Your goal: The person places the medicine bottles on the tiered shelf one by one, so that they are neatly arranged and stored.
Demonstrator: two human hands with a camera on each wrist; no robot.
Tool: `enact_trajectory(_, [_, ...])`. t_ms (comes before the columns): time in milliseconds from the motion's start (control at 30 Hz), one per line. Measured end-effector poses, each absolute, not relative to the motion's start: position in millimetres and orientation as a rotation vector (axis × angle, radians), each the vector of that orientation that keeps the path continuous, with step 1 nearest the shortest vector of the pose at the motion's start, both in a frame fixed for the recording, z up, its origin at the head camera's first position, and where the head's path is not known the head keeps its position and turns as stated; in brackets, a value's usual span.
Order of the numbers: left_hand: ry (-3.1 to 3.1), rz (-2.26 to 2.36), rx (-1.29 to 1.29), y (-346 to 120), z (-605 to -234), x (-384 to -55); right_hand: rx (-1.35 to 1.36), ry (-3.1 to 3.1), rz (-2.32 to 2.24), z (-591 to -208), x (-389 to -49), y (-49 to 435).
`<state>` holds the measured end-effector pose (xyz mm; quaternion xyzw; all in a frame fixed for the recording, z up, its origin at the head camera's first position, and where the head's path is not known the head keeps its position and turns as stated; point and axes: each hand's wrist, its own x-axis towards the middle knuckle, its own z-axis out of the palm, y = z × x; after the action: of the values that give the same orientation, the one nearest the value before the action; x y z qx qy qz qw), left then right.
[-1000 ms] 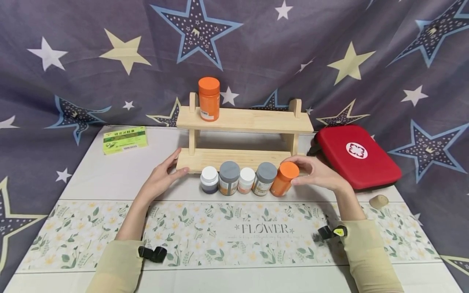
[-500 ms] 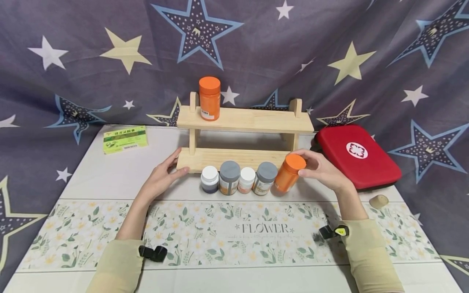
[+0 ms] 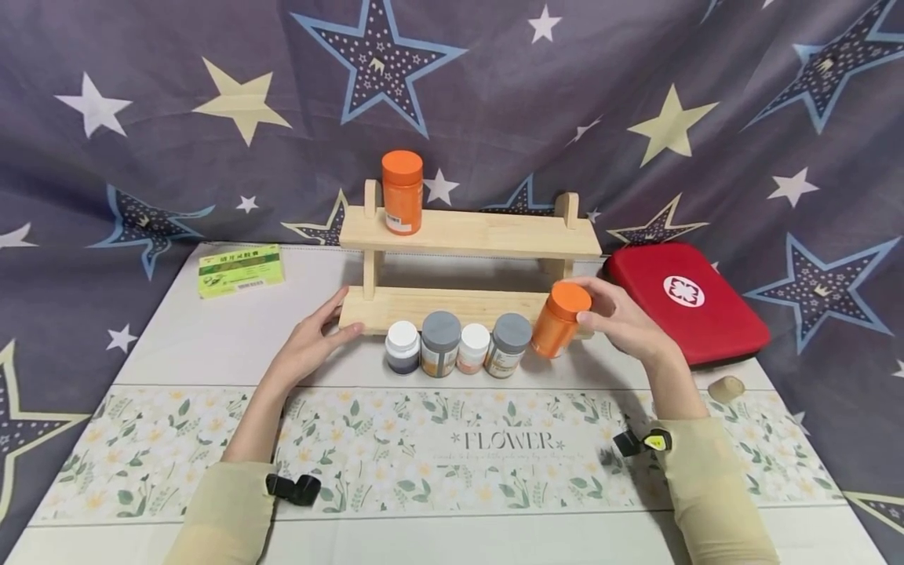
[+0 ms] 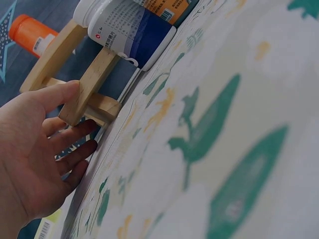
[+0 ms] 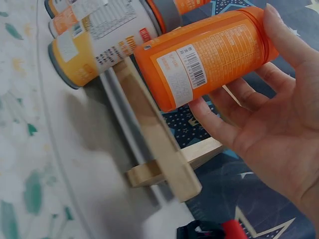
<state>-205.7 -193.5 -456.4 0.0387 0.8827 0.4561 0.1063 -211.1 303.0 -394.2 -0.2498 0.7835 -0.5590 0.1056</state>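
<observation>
My right hand [image 3: 625, 322] holds an orange pill bottle [image 3: 555, 329] between thumb and fingers. The bottle is tilted and lifted off the table, in front of the right end of the lower shelf board. In the right wrist view, the label of this bottle [image 5: 199, 59] faces the camera. My left hand [image 3: 304, 345] grips the left end of the two-tier wooden shelf [image 3: 452, 306], thumb against the board [image 4: 82, 94] and fingers behind it. On the top tier, at left, stands another orange bottle [image 3: 402, 196].
Before the shelf stand a white-and-navy bottle [image 3: 404, 349], two grey-lidded bottles [image 3: 441, 345] [image 3: 508, 345] and a small white-lidded bottle [image 3: 472, 349]. A green medicine box [image 3: 240, 269] lies left. At right are a red case [image 3: 706, 314] and a small beige cylinder [image 3: 726, 389].
My right hand has raised the orange bottle off the table from the row's right end, moving it slightly right and toward the lower shelf. The left hand stays on the shelf end.
</observation>
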Motion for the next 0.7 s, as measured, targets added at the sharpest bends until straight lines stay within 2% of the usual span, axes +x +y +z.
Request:
enact_trajectory(200, [2.611,1.339,0.113,-193.2,-455.1,-204.5,-0.683,2.346,-1.655,-371.8,-215.6,299.4])
enact_trajectory(433, [2.605,1.344,0.114,-191.5,-455.2,-204.3,-0.787,2.345,-1.688,-348.4,-228.0,290.8])
enact_trajectory(700, [2.604,1.341,0.107,-192.4,-455.8,-204.4,-0.781,2.328,-1.718,-321.5,-248.2,273.3])
